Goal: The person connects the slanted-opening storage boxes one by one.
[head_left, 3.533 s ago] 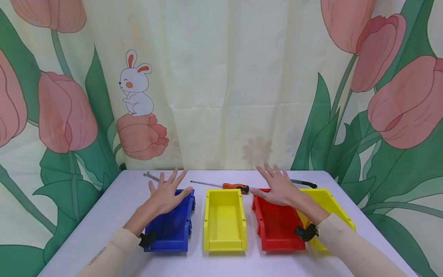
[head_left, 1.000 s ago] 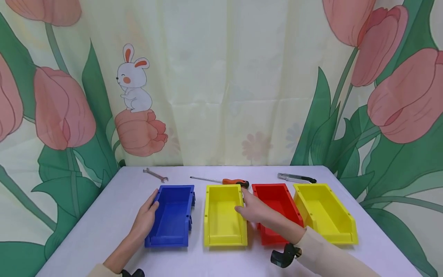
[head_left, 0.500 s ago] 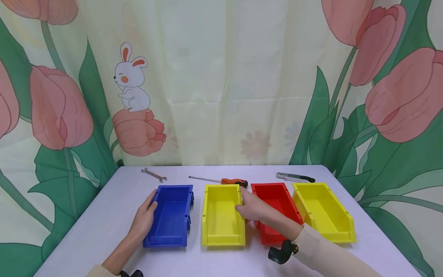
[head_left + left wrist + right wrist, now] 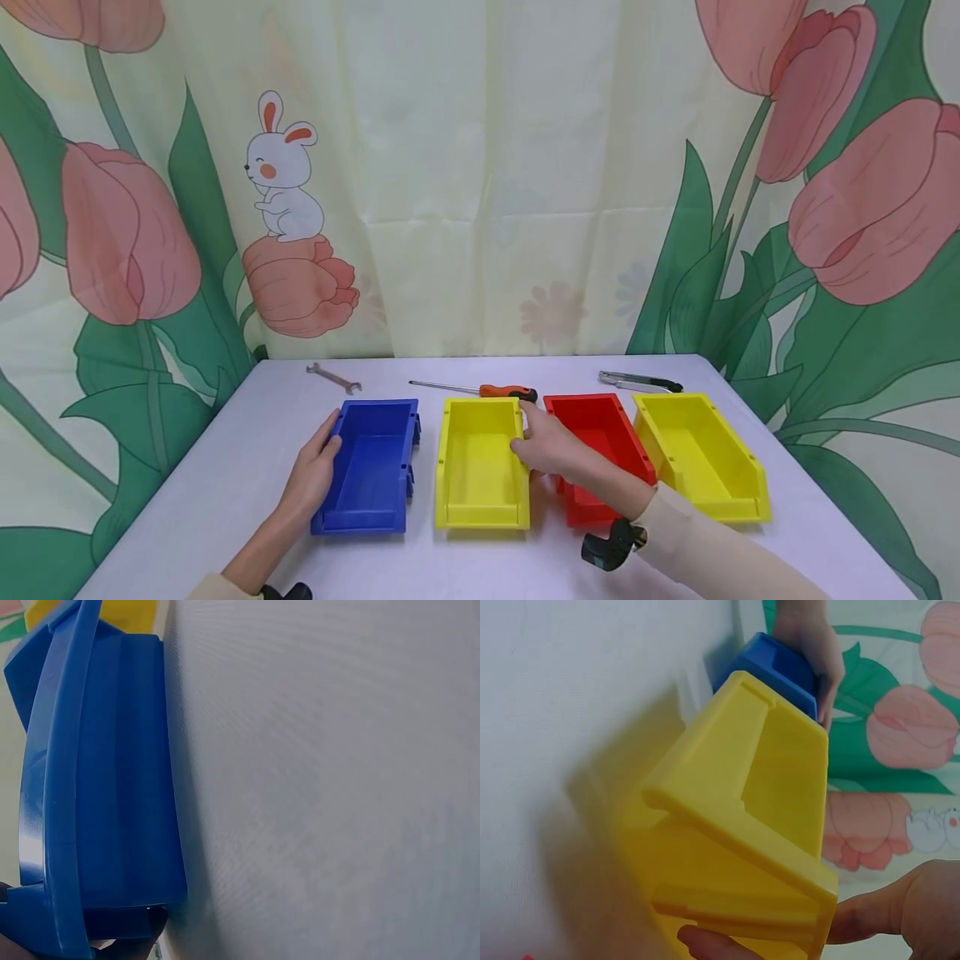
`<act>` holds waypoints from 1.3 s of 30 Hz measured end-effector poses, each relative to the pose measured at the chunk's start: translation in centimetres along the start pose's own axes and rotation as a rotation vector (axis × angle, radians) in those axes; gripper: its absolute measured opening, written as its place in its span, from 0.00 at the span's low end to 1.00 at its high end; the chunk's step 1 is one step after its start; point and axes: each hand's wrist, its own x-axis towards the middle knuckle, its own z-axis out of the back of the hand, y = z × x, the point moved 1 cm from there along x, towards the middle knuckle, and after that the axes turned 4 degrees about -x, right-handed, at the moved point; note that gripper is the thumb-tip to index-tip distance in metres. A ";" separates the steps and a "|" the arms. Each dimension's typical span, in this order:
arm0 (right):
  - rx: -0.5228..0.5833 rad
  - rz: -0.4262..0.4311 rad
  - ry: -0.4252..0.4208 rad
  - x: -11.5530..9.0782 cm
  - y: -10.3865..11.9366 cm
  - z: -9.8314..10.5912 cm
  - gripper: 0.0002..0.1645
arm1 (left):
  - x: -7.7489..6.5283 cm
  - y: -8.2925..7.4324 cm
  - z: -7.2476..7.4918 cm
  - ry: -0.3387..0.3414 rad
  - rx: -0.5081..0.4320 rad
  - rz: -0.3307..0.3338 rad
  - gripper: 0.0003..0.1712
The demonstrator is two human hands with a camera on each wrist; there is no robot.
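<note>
My left hand (image 4: 309,475) holds the left side wall of a blue storage bin (image 4: 371,475), with the thumb at its rim. In the left wrist view the blue bin (image 4: 127,772) fills the left edge, and only bits of my fingers show below it. My right hand (image 4: 551,442) grips the right wall of the middle yellow bin (image 4: 483,475) near its back corner. The right wrist view shows the thumb (image 4: 870,915) over this yellow bin's (image 4: 705,765) rim and a finger against its outer side. A gap separates the blue and middle yellow bins.
A red bin (image 4: 600,425) stands behind my right forearm, with a second yellow bin (image 4: 708,458) to its right. Along the table's back lie a wrench (image 4: 333,378), an orange-handled screwdriver (image 4: 472,390) and a utility knife (image 4: 641,382). A printed curtain (image 4: 427,167) hangs behind the table.
Earliest, both hands hovered spread over the bins; since then they have come down to grip the blue and middle yellow bins. Lately the middle yellow bin has shifted slightly left; the blue one looks unmoved.
</note>
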 end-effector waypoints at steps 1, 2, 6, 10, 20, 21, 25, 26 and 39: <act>-0.002 -0.005 -0.002 0.1 0.0 0.0 0.47 | 0.0 0.0 0.0 0.000 -0.001 -0.001 0.34; 0.001 -0.008 -0.004 0.1 0.0 0.1 0.47 | 0.0 0.0 0.0 0.000 -0.003 -0.002 0.34; 0.002 -0.035 -0.010 0.3 0.1 0.4 0.49 | 0.0 0.1 -0.1 -0.001 -0.011 -0.002 0.34; -0.011 -0.068 -0.015 0.4 0.6 0.8 0.51 | 0.0 0.1 0.0 -0.001 -0.017 -0.003 0.34; 0.036 -0.040 -0.020 0.2 2.1 0.9 0.48 | 0.0 0.1 -0.1 -0.005 -0.002 0.002 0.34; 0.040 -0.034 -0.019 0.2 2.3 0.9 0.47 | 0.0 0.2 -0.1 -0.005 -0.002 0.002 0.34; 0.057 -0.008 -0.006 0.0 3.1 0.9 0.47 | 0.1 0.3 -0.1 -0.006 -0.005 0.005 0.34; 0.061 -0.003 0.001 0.0 3.3 0.9 0.47 | 0.1 0.3 -0.2 -0.007 -0.007 0.005 0.34; 0.054 0.034 0.025 0.2 5.1 0.5 0.45 | 0.1 0.1 -0.2 -0.014 -0.005 0.008 0.34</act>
